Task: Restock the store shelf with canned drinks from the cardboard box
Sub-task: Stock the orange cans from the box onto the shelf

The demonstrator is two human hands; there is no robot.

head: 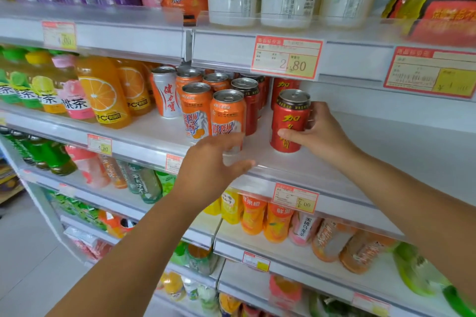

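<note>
Two hands at the drinks shelf [386, 157]

The right hand [319, 134] grips an upright red can [289, 121]; the left hand [208, 170], fingers spread open, holds nothing before an orange can [228, 116].

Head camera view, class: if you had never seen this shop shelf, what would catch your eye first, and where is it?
First, the red can standing on the white shelf, the right hand wrapped around it. Left of it, the left hand reaches at the front orange Ice Peak can. Above hangs a red-bordered price tag reading 2.80.
</note>
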